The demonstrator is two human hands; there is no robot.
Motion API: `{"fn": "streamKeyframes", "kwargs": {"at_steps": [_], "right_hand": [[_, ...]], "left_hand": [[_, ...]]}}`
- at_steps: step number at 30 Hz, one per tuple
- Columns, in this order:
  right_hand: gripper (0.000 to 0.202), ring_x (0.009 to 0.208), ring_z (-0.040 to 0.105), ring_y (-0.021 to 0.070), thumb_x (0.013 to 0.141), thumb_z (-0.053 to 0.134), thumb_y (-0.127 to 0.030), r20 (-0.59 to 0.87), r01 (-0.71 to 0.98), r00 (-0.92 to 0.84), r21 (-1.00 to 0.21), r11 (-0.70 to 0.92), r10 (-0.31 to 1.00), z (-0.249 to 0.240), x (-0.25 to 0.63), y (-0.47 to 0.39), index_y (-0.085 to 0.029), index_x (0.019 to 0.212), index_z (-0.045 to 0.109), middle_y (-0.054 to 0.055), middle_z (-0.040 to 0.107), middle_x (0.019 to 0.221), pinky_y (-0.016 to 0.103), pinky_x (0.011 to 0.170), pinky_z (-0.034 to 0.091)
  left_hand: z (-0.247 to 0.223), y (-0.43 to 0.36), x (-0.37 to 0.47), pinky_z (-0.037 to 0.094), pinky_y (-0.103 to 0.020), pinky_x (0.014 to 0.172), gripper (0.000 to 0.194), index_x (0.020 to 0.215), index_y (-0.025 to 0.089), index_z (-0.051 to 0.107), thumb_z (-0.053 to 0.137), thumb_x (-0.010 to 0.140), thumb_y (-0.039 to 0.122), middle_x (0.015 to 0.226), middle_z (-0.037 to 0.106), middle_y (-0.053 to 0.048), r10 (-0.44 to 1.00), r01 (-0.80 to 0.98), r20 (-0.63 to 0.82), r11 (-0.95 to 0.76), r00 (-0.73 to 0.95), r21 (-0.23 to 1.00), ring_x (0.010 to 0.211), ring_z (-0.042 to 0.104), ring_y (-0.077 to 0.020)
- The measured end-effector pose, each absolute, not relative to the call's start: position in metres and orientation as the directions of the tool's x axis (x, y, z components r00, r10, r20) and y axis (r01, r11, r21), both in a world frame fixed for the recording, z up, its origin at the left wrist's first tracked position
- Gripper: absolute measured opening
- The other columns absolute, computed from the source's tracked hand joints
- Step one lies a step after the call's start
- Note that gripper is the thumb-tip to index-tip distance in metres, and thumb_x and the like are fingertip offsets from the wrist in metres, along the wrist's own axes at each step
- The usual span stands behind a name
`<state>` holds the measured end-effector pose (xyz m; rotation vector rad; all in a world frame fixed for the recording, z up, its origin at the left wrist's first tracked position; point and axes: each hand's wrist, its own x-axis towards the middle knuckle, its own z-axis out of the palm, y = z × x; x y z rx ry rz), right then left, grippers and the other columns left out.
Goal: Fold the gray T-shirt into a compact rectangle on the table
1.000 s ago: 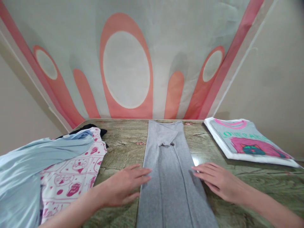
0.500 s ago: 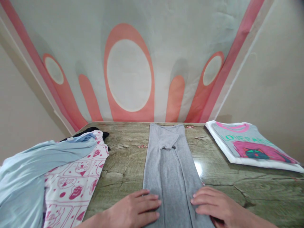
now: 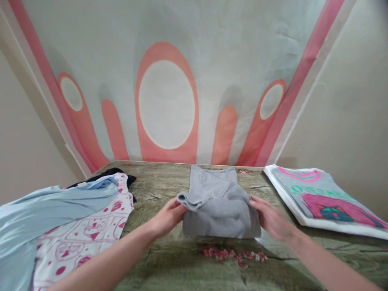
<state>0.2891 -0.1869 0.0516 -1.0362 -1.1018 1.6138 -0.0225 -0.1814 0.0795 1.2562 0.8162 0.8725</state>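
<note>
A grey T-shirt (image 3: 218, 214) lies in the middle of the table, its lower part doubled up over the part near the neckline. At its left edge, my left hand (image 3: 169, 216) pinches the fabric between thumb and fingers. My right hand (image 3: 269, 216) grips the opposite edge at about the same height. The flap between both hands is loosely rumpled, and the far end of the shirt lies flat on the wood. Some of my fingertips are hidden behind the cloth.
Folded shirts (image 3: 321, 202), the top one grey with a pink collar and a cat print, are stacked at the right. Spread-out clothes lie at the left: a light blue garment (image 3: 60, 214), a white one with pink print (image 3: 97, 226) and a black one. A patterned wall hanging (image 3: 212, 52) rises behind the wood-grain table (image 3: 169, 266).
Both hands have moved away from me, carrying the near end of the grey T-shirt up and over its far part. The flower pattern on the table in front is now uncovered.
</note>
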Motion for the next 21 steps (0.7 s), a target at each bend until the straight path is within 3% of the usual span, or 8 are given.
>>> {"fn": "streamKeyframes", "kwargs": {"at_steps": [5, 7, 10, 15, 21], "right_hand": [[0.027, 0.096, 0.062, 0.0224, 0.075, 0.054, -0.029, 0.062, -0.256, -0.085, -0.966, 0.038, 0.994, 0.065, 0.287, -0.092, -0.022, 0.101, 0.061, 0.003, 0.070, 0.097, 0.035, 0.083, 0.049], [0.024, 0.090, 0.064, 0.0222, 0.075, 0.050, -0.028, 0.049, -0.193, -0.028, -0.980, 0.042, 0.998, 0.054, 0.288, -0.059, -0.020, 0.095, 0.062, 0.004, 0.071, 0.091, 0.034, 0.079, 0.051], [0.018, 0.082, 0.066, 0.0231, 0.074, 0.051, -0.028, -0.086, -0.130, -0.049, -0.987, -0.092, 0.995, 0.027, 0.290, -0.029, -0.018, 0.082, 0.063, 0.007, 0.071, 0.080, 0.034, 0.072, 0.053], [0.018, 0.080, 0.066, 0.0231, 0.070, 0.062, -0.030, -0.077, -0.100, -0.113, -0.991, -0.088, 0.991, -0.003, 0.295, -0.019, -0.017, 0.082, 0.063, 0.009, 0.071, 0.085, 0.035, 0.074, 0.053], [0.027, 0.084, 0.065, 0.0237, 0.069, 0.064, -0.029, 0.010, 0.014, -0.023, -1.000, 0.011, 1.000, -0.015, 0.295, -0.017, -0.017, 0.093, 0.062, 0.007, 0.070, 0.095, 0.036, 0.077, 0.051]], "left_hand": [[0.081, -0.078, 0.004, 0.050, -0.029, 0.075, 0.026, 0.099, 0.013, 0.062, 0.061, 0.081, 0.031, 0.085, 0.069, -0.007, 0.941, -0.309, -0.157, 0.251, 0.300, 0.917, 0.077, 0.065, -0.0184], [0.075, -0.043, 0.013, 0.051, -0.030, 0.074, 0.027, 0.099, 0.010, 0.062, 0.055, 0.084, 0.032, 0.082, 0.069, -0.008, 0.923, -0.333, -0.234, 0.334, 0.307, 0.882, 0.075, 0.065, -0.0186], [0.056, -0.010, 0.022, 0.053, -0.032, 0.069, 0.033, 0.101, 0.006, 0.060, 0.047, 0.089, 0.034, 0.074, 0.068, -0.010, 0.863, -0.301, -0.389, 0.483, 0.321, 0.823, 0.067, 0.066, -0.0195], [0.023, 0.006, 0.021, 0.053, -0.030, 0.066, 0.031, 0.115, 0.010, 0.051, 0.050, 0.084, 0.011, 0.075, 0.068, -0.006, 0.888, -0.309, -0.358, 0.440, 0.289, 0.843, 0.061, 0.065, -0.0161], [0.014, 0.010, 0.015, 0.053, -0.029, 0.070, 0.045, 0.122, 0.016, 0.047, 0.059, 0.079, 0.014, 0.089, 0.067, -0.007, 0.907, -0.335, -0.296, 0.391, 0.300, 0.857, 0.070, 0.066, -0.0158]]}}
